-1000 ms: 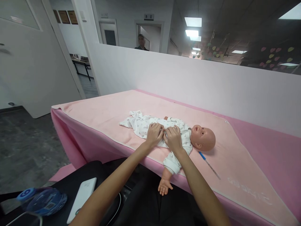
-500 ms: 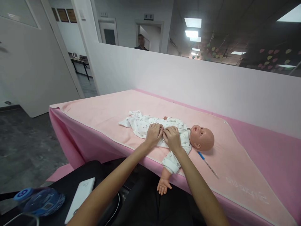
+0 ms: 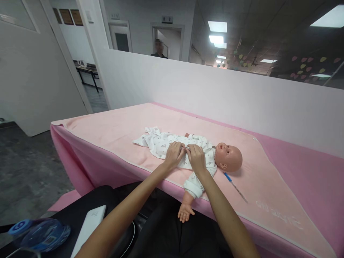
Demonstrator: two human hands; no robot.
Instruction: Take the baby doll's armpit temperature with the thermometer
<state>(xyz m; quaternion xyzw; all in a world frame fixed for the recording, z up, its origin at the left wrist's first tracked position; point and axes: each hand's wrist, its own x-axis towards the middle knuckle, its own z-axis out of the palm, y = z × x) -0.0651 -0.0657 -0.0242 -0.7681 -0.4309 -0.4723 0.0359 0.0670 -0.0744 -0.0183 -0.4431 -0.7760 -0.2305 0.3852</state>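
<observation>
A baby doll (image 3: 228, 157) lies on its back on a pink blanket (image 3: 118, 125), its head to the right. It wears a white patterned romper (image 3: 158, 141); one doll arm hangs over the near edge. My left hand (image 3: 174, 154) and my right hand (image 3: 196, 157) meet over the doll's middle, fingertips pinched on the romper's front. The exact bit of cloth between the fingers is hidden. Beside the doll's head rests a thin thermometer-like stick with a blue cap (image 3: 228, 177).
At lower left, a black chair (image 3: 107, 197) holds a water bottle (image 3: 43, 234) and a white flat device (image 3: 90, 225). A white wall (image 3: 215, 87) with a mirror or window above runs behind the table. A person (image 3: 159, 48) shows in the glass.
The view has shifted slightly, so everything sits a little further left. Both hands stay at the romper's front, with only small finger movements.
</observation>
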